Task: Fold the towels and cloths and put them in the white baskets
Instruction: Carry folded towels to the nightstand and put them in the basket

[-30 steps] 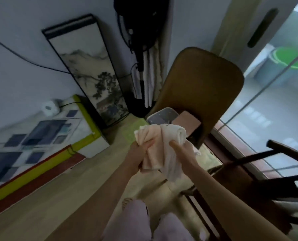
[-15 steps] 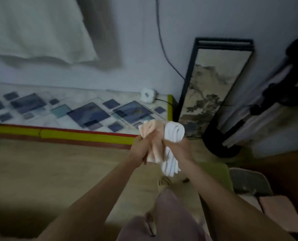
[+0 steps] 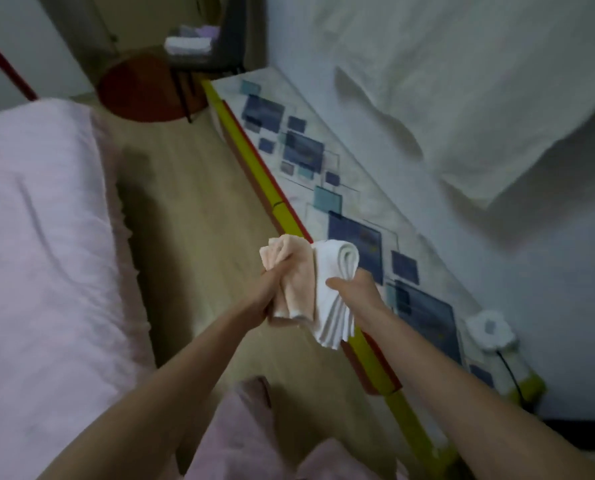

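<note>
Both hands are held out in front of the body, above the wooden floor [image 3: 199,202], and each one holds a folded cloth. The left hand [image 3: 266,289] is closed around the peach cloth [image 3: 294,271], with the fingers curled round its lower part. The right hand [image 3: 355,289] grips the white cloth [image 3: 334,282], with the thumb on the near face of it. The white cloth is folded in several layers; the rounded fold is on top and the loose edges hang down below the hand. The two cloths touch each other side by side, so the hands are close together but do not touch.

At 9 o'clock from the hands lies a bed [image 3: 36,237] with a pink cover. At 3 o'clock a mat [image 3: 355,216] with blue squares and a yellow border leans along the wall, and a small white device [image 3: 492,329] with a black cable sits on it. At 12 o'clock, well apart, stands a dark chair [image 3: 216,46] with some folded cloths [image 3: 188,41] on the seat. A white sheet [image 3: 462,81] hangs on the wall at 1 o'clock
</note>
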Available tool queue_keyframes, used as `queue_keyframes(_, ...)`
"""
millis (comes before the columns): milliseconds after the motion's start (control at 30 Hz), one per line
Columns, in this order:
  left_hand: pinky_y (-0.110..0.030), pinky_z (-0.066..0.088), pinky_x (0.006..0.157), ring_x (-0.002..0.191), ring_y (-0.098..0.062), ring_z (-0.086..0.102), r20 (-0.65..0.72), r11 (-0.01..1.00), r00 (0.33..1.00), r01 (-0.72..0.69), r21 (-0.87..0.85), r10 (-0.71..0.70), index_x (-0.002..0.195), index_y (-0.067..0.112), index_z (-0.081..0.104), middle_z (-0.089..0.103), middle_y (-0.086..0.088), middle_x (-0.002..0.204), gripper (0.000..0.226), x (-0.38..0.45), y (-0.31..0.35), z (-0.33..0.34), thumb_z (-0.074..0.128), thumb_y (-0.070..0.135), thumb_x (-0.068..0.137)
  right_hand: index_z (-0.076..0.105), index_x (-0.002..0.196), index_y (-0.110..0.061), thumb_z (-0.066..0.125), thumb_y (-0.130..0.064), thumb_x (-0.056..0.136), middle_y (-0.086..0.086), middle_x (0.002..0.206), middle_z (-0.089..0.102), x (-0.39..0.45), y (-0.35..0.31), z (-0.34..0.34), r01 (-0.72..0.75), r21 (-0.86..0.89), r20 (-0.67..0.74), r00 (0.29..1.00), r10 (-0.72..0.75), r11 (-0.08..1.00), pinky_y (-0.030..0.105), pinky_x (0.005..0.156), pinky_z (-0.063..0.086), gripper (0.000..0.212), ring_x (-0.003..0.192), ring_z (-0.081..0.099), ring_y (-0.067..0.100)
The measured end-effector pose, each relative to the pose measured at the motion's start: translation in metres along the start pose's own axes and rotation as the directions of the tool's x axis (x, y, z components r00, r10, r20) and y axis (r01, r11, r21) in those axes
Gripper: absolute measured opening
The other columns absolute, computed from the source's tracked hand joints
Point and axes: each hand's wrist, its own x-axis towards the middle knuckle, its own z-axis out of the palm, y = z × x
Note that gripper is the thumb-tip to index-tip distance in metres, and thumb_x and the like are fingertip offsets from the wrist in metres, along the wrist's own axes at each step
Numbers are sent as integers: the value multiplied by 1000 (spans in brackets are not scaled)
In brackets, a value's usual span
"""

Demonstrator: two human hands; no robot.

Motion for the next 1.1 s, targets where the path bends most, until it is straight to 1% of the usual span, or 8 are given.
queue_keyframes(167, -39, 49, 100, 110, -20, 62, -79, 994, 995, -73, -83, 67, 129, 13, 52, 63, -9, 123, 53, 70, 54, -91, 63, 46, 89, 57, 124, -5, 69, -23, 86, 13, 115, 65, 74, -84, 89, 80, -77, 148, 987, -68, 994, 39, 88, 52, 44, 103, 62, 31)
queue_keyframes(333, -27, 56, 72, 99, -19, 67, -93, 989, 993, -86, -120, 75, 127, 16, 51, 67, -6, 114, 55, 120, 121, -183, 64, 50, 85, 59, 119, -5, 69, -30, 88, 9, 108, 66, 119, -173, 187, 128, -93, 240, 965, -103, 987, 34, 82, 51, 41, 97, 63, 25)
queue_keyframes(433, -38, 58, 84, 101, -23, 68, -94, 982, 990, -120, -144, 107, 127, 16, 51, 67, -9, 116, 53, 153, 170, -241, 70, 41, 83, 61, 116, -4, 68, -29, 89, 9, 103, 66, 151, -235, 245, 189, -128, 310, 940, -141, 974, 28, 71, 45, 38, 89, 62, 22)
queue_keyframes(500, -46, 55, 91, 103, -27, 68, -126, 984, 989, -101, -148, 83, 128, 13, 51, 67, -11, 116, 65, 178, 192, -274, 79, 38, 75, 61, 116, -3, 67, -27, 90, 9, 101, 65, 171, -268, 279, 212, -158, 341, 928, -148, 964, 27, 72, 43, 36, 89, 60, 22)
queue_keyframes(633, -52, 53, 93, 107, -31, 66, -153, 979, 987, -84, -185, 56, 129, 12, 50, 65, -14, 120, 84, 243, 236, -331, 87, 44, 61, 59, 117, -4, 67, -25, 90, 9, 102, 65, 234, -333, 342, 239, -187, 403, 903, -148, 953, 30, 76, 46, 35, 93, 62, 24)
queue_keyframes(767, -46, 55, 90, 103, -28, 67, -238, 968, 971, -82, -236, 24, 121, 12, 53, 68, -11, 114, 57, 325, 289, -375, 81, 31, 75, 58, 120, -4, 66, -25, 90, 12, 109, 66, 313, -402, 403, 287, -222, 460, 873, -159, 932, 30, 74, 46, 37, 89, 61, 23)
queue_keyframes(933, -49, 54, 91, 100, -27, 69, -318, 966, 948, -99, -239, 18, 122, 12, 54, 70, -11, 112, 84, 419, 382, -427, 89, 48, 55, 58, 115, -6, 65, -23, 91, 6, 96, 62, 396, -511, 473, 298, -251, 503, 853, -139, 921, 30, 72, 45, 30, 82, 58, 20)
queue_keyframes(1100, -47, 55, 90, 99, -27, 69, -398, 950, 917, -111, -292, -15, 122, 11, 53, 69, -10, 111, 62, 508, 451, -486, 82, 34, 72, 57, 119, -4, 64, -20, 91, 7, 98, 62, 469, -599, 548, 336, -288, 548, 826, -133, 897, 30, 73, 45, 33, 85, 58, 21)
